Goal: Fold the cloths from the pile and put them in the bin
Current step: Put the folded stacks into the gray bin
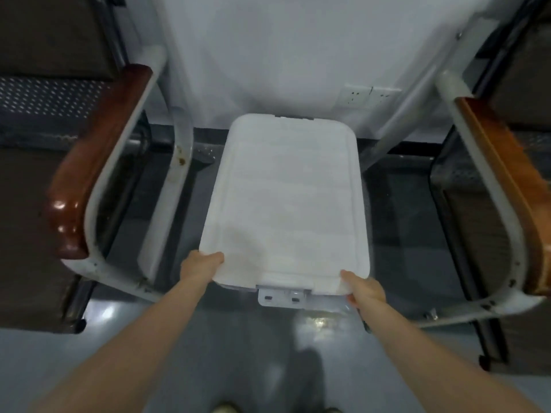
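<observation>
A white plastic bin with its flat lid (286, 201) on stands on the grey floor between two chairs, directly in front of me. A grey latch tab (281, 297) sticks out at its near edge. My left hand (201, 265) grips the lid's near left corner, thumb on top. My right hand (365, 290) grips the near right corner, fingers curled under the rim. No cloths or pile are in view, and the lid hides the inside of the bin.
A chair with a brown wooden armrest (89, 162) and white metal frame flanks the bin on the left. Another chair's armrest (501, 189) flanks it on the right. A white wall with sockets (357, 95) rises behind. My shoes (226, 408) show at the bottom.
</observation>
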`<state>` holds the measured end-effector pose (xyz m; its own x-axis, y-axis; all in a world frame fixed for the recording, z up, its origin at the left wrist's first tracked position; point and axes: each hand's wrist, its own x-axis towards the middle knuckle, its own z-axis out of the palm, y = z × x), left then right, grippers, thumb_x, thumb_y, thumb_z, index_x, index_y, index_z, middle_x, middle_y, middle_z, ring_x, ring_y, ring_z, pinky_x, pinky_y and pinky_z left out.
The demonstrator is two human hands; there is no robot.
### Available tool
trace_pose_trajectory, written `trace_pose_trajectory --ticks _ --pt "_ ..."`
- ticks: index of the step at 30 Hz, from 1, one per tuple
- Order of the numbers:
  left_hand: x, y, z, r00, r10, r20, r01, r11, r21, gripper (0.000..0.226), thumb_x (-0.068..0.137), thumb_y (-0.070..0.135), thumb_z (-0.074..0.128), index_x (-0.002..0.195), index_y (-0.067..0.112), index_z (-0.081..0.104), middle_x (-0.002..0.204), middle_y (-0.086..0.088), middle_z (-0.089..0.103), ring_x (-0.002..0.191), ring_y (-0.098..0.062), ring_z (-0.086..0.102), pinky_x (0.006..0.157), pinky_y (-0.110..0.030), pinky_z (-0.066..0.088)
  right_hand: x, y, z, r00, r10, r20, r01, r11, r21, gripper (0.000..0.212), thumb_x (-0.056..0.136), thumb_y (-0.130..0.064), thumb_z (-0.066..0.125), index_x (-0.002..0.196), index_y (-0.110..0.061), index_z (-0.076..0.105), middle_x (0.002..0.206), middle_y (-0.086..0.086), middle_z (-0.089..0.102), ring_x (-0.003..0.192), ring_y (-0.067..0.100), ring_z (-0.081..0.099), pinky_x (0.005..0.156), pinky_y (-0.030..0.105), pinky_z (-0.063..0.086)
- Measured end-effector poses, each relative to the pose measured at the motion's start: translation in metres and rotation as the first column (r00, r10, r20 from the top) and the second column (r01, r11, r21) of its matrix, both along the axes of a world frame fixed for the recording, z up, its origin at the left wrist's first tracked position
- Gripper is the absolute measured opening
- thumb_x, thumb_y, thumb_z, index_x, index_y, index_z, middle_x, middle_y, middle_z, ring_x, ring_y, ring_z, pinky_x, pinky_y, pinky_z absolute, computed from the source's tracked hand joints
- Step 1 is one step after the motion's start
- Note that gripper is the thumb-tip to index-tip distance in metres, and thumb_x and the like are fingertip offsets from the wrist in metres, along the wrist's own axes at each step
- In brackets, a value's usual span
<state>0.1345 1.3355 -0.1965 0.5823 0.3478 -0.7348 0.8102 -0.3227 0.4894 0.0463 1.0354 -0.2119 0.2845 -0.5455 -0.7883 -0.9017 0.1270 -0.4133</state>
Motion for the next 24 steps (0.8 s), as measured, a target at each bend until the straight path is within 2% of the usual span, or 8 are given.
trace_pose_trajectory --ticks 4,8,12,15,17,20,22,24 --pt "-0.016 -0.006 -0.050 0.993 -0.106 0.046 0.095 0.977 0.190 0.041 0.078 0.023 0.062 0.113 0.004 0.052 0.116 -0.016 0.059 0.103 -0.036 0.058 0.092 -0.043 0.050 -0.014 -0.005 -0.055 0.963 0.232 0.138 -0.203 0.959 -0.197 0.066 0.078 -0.031 0.071 0.134 -0.008 0.044 0.127 0.013 0.055 0.117 0.033 0.053 0.100 0.040 0.044" --pt "-0.025 -0.006 -0.078 0.943 -0.216 0.254 0.153 0.957 0.248 0.041 0.085 0.029 0.056 0.121 0.009 0.053 0.115 -0.012 0.061 0.100 -0.031 0.058 0.082 -0.036 0.045 -0.025 -0.005 -0.086 0.876 0.101 0.471 -0.072 0.994 -0.080 0.056 0.086 -0.021 0.067 0.134 -0.013 0.039 0.118 0.000 0.057 0.107 0.020 0.057 0.096 0.037 0.046" --pt "-0.030 0.001 -0.087 0.857 -0.327 0.397 0.248 0.939 0.239 0.052 0.074 0.041 0.040 0.113 0.008 0.048 0.106 -0.008 0.057 0.090 -0.026 0.053 0.072 -0.034 0.038 -0.026 -0.003 -0.099 0.784 0.036 0.619 0.020 0.996 -0.084 0.040 0.092 -0.016 0.061 0.128 -0.014 0.044 0.104 -0.006 0.057 0.103 0.016 0.055 0.087 0.026 0.040" --pt "-0.023 0.018 -0.100 0.783 -0.444 0.435 0.338 0.891 0.302 0.046 0.094 0.036 0.048 0.126 0.004 0.048 0.115 -0.009 0.056 0.102 -0.028 0.055 0.081 -0.035 0.042 -0.024 0.000 -0.110 0.730 0.020 0.684 0.069 0.992 -0.104 0.030 0.091 -0.016 0.061 0.118 -0.018 0.048 0.100 -0.007 0.059 0.099 0.015 0.057 0.085 0.026 0.042" --pt "-0.022 0.027 -0.108 0.815 -0.351 0.462 0.309 0.936 0.166 0.038 0.096 0.030 0.053 0.127 0.007 0.052 0.120 -0.009 0.059 0.102 -0.027 0.058 0.085 -0.038 0.048 -0.027 0.002 -0.116 0.708 0.020 0.706 0.085 0.990 -0.114 0.029 0.091 -0.018 0.061 0.117 -0.020 0.048 0.101 -0.007 0.059 0.095 0.013 0.057 0.083 0.025 0.041" --pt "-0.023 0.028 -0.113 0.867 -0.140 0.478 0.203 0.976 -0.082 0.031 0.094 0.025 0.058 0.120 0.007 0.059 0.108 -0.010 0.064 0.082 -0.019 0.061 0.065 -0.030 0.052 -0.030 0.000 -0.117 0.722 0.043 0.690 0.092 0.983 -0.158 0.031 0.091 -0.022 0.061 0.120 -0.019 0.052 0.100 -0.007 0.059 0.091 0.012 0.056 0.079 0.023 0.039" --pt "-0.026 0.022 -0.113 0.869 -0.063 0.492 0.153 0.977 -0.146 0.027 0.093 0.020 0.058 0.117 0.008 0.061 0.105 -0.009 0.064 0.076 -0.014 0.060 0.054 -0.021 0.051 -0.032 -0.003 -0.115 0.761 0.115 0.639 0.076 0.962 -0.264 0.026 0.090 -0.023 0.060 0.114 -0.015 0.057 0.096 -0.004 0.060 0.089 0.016 0.057 0.076 0.023 0.038" --pt "-0.029 0.019 -0.112 0.866 -0.055 0.496 0.133 0.984 -0.123 0.028 0.092 0.018 0.059 0.118 0.005 0.061 0.108 -0.010 0.063 0.080 -0.017 0.060 0.062 -0.026 0.053 -0.031 -0.004 -0.111 0.790 0.155 0.594 0.066 0.941 -0.333 0.024 0.089 -0.024 0.059 0.110 -0.013 0.060 0.094 -0.002 0.060 0.090 0.021 0.059 0.075 0.025 0.038"
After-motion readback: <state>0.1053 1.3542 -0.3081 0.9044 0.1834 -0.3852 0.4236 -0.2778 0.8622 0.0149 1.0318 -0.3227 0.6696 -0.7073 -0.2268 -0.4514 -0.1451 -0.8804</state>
